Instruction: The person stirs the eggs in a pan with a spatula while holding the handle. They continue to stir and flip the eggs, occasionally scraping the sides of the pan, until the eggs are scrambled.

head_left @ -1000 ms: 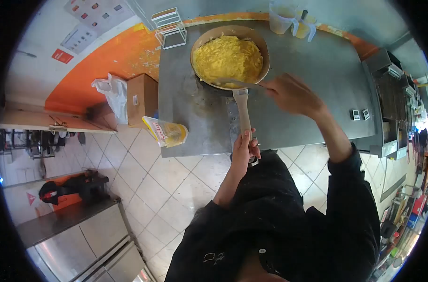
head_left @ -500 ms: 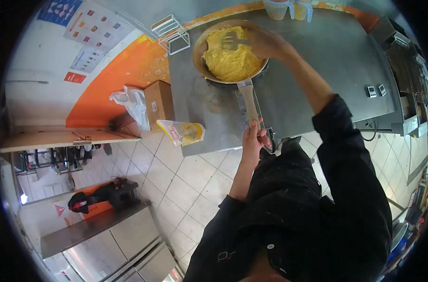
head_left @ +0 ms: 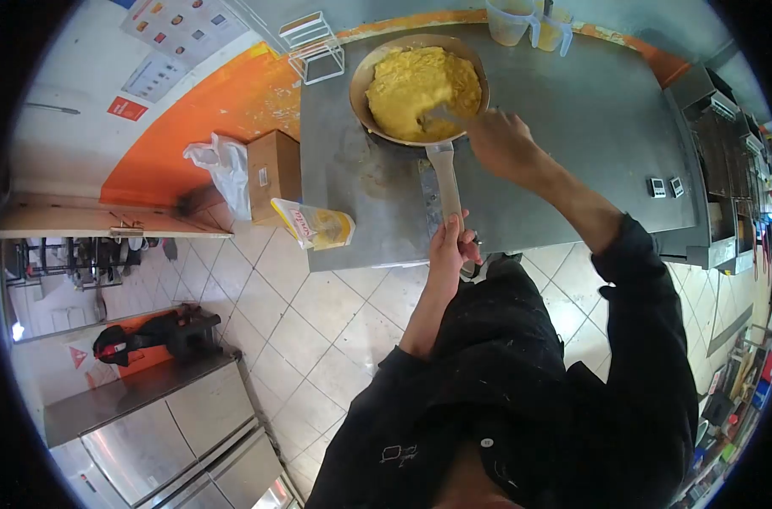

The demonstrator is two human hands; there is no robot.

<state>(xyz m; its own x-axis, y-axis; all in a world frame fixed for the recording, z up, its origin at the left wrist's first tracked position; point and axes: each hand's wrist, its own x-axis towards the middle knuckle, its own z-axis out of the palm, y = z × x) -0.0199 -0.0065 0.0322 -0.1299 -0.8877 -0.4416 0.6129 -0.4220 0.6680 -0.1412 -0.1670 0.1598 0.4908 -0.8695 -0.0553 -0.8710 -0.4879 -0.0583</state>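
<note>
A round pan point(head_left: 357, 92) on the grey counter holds a thick yellow mixture point(head_left: 422, 83). Its pale handle point(head_left: 444, 176) points toward my body, and my left hand point(head_left: 450, 243) is closed round the handle's end. At the pan's right rim my right hand point(head_left: 500, 144) grips a fork-like utensil point(head_left: 439, 114), whose head dips into the mixture at the lower right of the pan. The part of the utensil inside my fist is hidden.
On the counter point(head_left: 573, 110) are a yellow and white packet point(head_left: 316, 226) at the near left edge, a white wire rack point(head_left: 314, 49), measuring jugs point(head_left: 510, 24) at the back and two small timers point(head_left: 657, 187). A cardboard box point(head_left: 273, 176) stands left.
My right hand has moved down and toward me, bringing the utensil from the top of the mixture to its lower right. My left hand still holds the handle. The camera view has shifted slightly.
</note>
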